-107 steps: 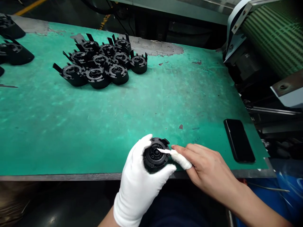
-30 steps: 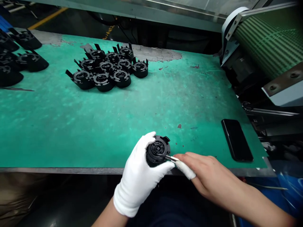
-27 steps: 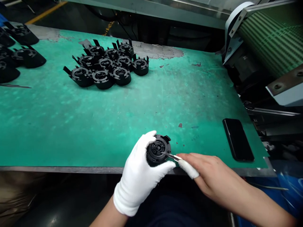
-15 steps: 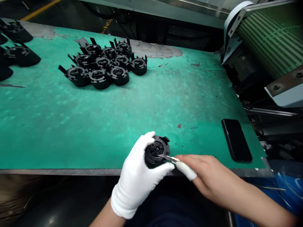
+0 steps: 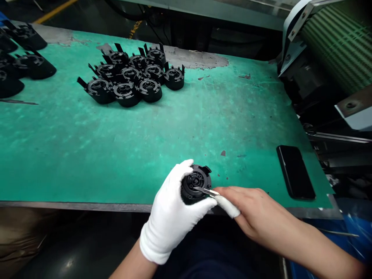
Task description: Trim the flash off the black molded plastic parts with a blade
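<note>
The gloved fingers of the left hand [image 5: 171, 211] curl around a black round part [image 5: 192, 179], held near the front edge of the table. The right hand [image 5: 247, 205], its thumb wrapped in white, pinches a small blade [image 5: 205, 191] whose tip lies over the part's face; whether it touches is unclear. Beyond the fingers stretches a green tabletop [image 5: 180, 124], scuffed and speckled, its covering worn to a grey patch [image 5: 197, 58] along the far edge. Ahead and left of the fingers stands a cluster of similar black parts [image 5: 125, 90]; farther left are taller, slanted black pieces [image 5: 40, 68]. To their right lies a dark phone [image 5: 295, 172], with a ribbed green belt [image 5: 340, 42] past it. Far off, a yellow line [image 5: 55, 11] crosses the dark floor.
</note>
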A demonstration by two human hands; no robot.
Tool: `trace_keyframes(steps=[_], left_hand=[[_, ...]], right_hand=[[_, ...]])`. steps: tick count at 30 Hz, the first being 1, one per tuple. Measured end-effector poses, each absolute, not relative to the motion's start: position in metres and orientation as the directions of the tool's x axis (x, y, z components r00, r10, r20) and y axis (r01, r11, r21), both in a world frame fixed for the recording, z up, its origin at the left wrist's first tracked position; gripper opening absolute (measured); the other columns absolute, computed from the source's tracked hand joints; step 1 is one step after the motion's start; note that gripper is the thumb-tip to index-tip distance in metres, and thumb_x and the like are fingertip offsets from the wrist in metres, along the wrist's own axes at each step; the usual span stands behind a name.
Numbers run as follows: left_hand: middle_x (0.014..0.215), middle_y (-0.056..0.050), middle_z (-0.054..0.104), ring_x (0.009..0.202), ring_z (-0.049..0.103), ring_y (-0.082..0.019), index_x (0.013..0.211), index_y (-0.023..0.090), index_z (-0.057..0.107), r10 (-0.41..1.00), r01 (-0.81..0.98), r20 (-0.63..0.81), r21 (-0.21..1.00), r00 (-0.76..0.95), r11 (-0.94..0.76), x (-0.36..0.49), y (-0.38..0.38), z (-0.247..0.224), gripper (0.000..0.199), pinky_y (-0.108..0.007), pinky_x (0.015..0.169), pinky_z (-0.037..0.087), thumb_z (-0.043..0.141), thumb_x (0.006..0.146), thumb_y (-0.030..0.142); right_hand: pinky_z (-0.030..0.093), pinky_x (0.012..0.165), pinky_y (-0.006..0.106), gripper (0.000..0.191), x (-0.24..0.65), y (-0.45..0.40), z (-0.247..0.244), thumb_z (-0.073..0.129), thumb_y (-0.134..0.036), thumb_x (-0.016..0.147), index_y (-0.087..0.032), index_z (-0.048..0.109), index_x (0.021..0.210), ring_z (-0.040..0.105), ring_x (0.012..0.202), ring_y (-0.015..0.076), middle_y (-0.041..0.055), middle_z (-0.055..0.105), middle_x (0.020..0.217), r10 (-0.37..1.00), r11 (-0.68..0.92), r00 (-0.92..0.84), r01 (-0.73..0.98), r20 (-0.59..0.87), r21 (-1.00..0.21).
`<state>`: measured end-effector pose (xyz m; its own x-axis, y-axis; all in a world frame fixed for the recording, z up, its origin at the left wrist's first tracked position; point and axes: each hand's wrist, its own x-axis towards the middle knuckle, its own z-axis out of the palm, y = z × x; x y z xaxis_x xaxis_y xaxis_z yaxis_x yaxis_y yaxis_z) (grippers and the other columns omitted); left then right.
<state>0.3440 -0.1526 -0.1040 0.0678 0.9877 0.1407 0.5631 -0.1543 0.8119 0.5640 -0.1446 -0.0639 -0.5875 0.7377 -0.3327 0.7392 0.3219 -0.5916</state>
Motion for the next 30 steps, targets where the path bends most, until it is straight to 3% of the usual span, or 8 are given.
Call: trace_keyframes(steps=[8,16,19,23,25,28,30], left_hand=[[0.138,-0.003,0.06,0.123,0.062,-0.021,0.128,0.033,0.047,0.986,0.559,0.148,0.812,0.078,-0.166,0.344,-0.152,-0.102,0.066,-0.039,0.113,0.05,0.084,0.074,0.034],[0.145,-0.001,0.055,0.13,0.057,-0.019,0.132,0.034,0.046,0.992,0.582,0.052,0.806,0.113,-0.108,0.343,-0.152,-0.103,0.067,-0.037,0.117,0.046,0.083,0.076,0.043],[0.146,-0.002,0.055,0.133,0.055,-0.018,0.139,0.032,0.042,0.988,0.588,0.042,0.8,0.146,-0.12,0.341,-0.149,-0.099,0.073,-0.035,0.119,0.043,0.081,0.078,0.041],[0.157,-0.001,0.044,0.144,0.044,-0.018,0.152,0.03,0.032,0.968,0.588,0.046,0.787,0.245,-0.186,0.319,-0.14,-0.094,0.074,-0.036,0.125,0.034,0.067,0.087,0.031],[0.159,0.0,0.041,0.147,0.04,-0.02,0.151,0.032,0.036,0.99,0.588,0.048,0.8,0.136,-0.119,0.302,-0.134,-0.095,0.065,-0.04,0.127,0.03,0.061,0.092,0.032],[0.153,-0.001,0.05,0.143,0.045,-0.023,0.146,0.035,0.044,0.987,0.496,0.005,0.865,-0.162,0.077,0.283,-0.131,-0.098,0.052,-0.046,0.126,0.032,0.057,0.096,0.045],[0.151,-0.001,0.052,0.141,0.047,-0.024,0.145,0.036,0.044,0.987,0.423,-0.028,0.901,-0.16,0.094,0.281,-0.137,-0.101,0.051,-0.049,0.125,0.033,0.05,0.098,0.055]], right_hand=[[0.058,0.094,0.041,0.049,0.562,-0.142,-0.062,0.043,-0.005,0.085,-0.022,0.062,0.126,0.07,0.109,0.026,0.0076,0.07,0.128,0.727,0.309,-0.595,0.73,-0.342,-0.61],[0.054,0.079,0.028,0.042,0.559,-0.126,-0.047,0.048,-0.003,0.086,-0.026,0.068,0.114,0.073,0.091,0.021,0.0022,0.077,0.101,0.65,0.393,-0.662,0.713,-0.373,-0.581],[0.054,0.078,0.029,0.044,0.559,-0.121,-0.039,0.05,-0.004,0.086,-0.026,0.068,0.119,0.073,0.093,0.0229,0.003,0.077,0.104,0.63,0.42,-0.664,0.728,-0.404,-0.542],[0.055,0.085,0.03,0.042,0.577,-0.123,-0.035,0.049,-0.009,0.091,-0.029,0.068,0.123,0.072,0.101,0.0221,0.0019,0.076,0.116,0.66,0.366,-0.654,0.71,-0.37,-0.601],[0.053,0.094,0.032,0.047,0.59,-0.125,-0.04,0.046,-0.011,0.093,-0.03,0.064,0.131,0.068,0.113,0.022,0.0011,0.071,0.128,0.723,0.325,-0.611,0.712,-0.321,-0.622],[0.049,0.103,0.037,0.052,0.601,-0.13,-0.05,0.042,-0.012,0.096,-0.031,0.056,0.142,0.06,0.126,0.0225,0.0011,0.063,0.14,0.787,0.281,-0.548,0.728,-0.283,-0.626],[0.051,0.098,0.039,0.052,0.599,-0.134,-0.056,0.04,-0.013,0.097,-0.031,0.053,0.145,0.061,0.122,0.0237,0.0034,0.065,0.137,0.797,0.281,-0.538,0.732,-0.274,-0.621]])
